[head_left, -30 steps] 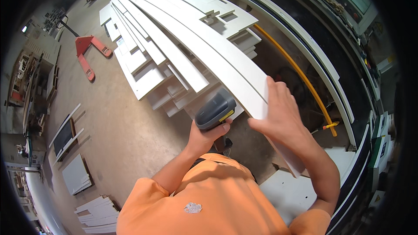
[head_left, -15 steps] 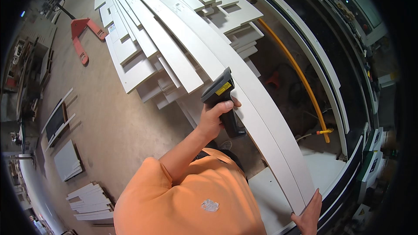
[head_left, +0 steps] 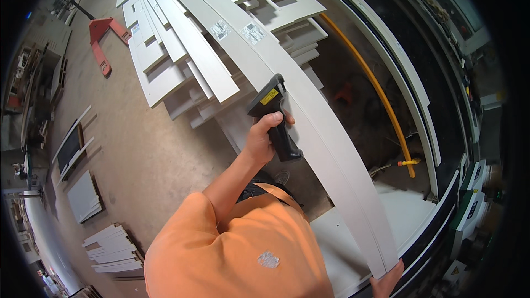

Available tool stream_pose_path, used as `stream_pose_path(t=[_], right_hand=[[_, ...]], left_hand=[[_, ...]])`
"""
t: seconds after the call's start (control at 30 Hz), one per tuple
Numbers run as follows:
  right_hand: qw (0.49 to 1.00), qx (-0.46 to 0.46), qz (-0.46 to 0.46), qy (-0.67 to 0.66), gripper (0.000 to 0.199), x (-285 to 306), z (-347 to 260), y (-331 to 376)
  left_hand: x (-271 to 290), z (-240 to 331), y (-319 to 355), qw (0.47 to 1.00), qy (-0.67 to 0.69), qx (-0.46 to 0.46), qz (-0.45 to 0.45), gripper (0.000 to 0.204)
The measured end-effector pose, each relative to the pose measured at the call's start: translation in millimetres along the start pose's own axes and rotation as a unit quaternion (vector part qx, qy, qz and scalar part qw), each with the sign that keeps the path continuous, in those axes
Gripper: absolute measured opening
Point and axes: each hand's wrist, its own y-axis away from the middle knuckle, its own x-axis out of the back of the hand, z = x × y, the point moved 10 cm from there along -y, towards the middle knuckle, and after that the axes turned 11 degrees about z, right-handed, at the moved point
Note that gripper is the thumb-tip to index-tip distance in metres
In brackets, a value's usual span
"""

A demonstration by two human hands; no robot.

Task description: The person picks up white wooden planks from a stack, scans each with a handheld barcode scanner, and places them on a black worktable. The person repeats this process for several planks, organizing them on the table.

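The left hand [head_left: 264, 139] held a black pistol-shaped handheld scanner [head_left: 274, 116], fingers closed around its grip, beside a long white board [head_left: 309, 116]. The right hand [head_left: 387, 282] gripped the board's near end, fingers hidden.

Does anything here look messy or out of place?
Yes: the white panels on the floor are stacked unevenly, ends fanned and jutting. The left hand holds a black handheld scanner beside the long white board.

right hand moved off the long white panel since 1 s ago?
Yes. The right hand slid down the long white panel to its near end, away from the black handheld scanner.
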Motion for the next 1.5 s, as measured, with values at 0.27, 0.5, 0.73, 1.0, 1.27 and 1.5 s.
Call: stream_pose_path(t=[0.27, 0.5, 0.73, 1.0, 1.27, 1.5], right_hand=[[0.998, 0.006, 0.061, -0.002, 0.079, -43, 21, 13], [0.989, 0.118, 0.094, 0.002, 0.081, -46, -3, 5], [0.973, 0.188, 0.128, -0.038, 0.073, -45, -12, -29], [0.948, -0.026, 0.114, -0.297, 0.061, -101, 26, -122], [0.916, -0.088, 0.032, -0.389, 0.056, -142, -6, -211], [0.943, 0.259, -0.041, -0.204, 0.055, -120, -162, -238]], left_hand=[[-8, -5, 23, 0.998, 0.009, 0.021, -0.058, 0.04], [-8, 8, 43, 0.997, 0.0, 0.014, -0.072, 0.04], [11, 24, 65, 0.994, 0.025, 0.008, -0.108, 0.037], [72, 43, 102, 0.998, 0.012, -0.035, -0.041, 0.036], [140, 61, 192, 0.99, -0.02, -0.106, 0.086, 0.026], [219, 89, 294, 0.958, 0.015, -0.149, 0.244, 0.025]])
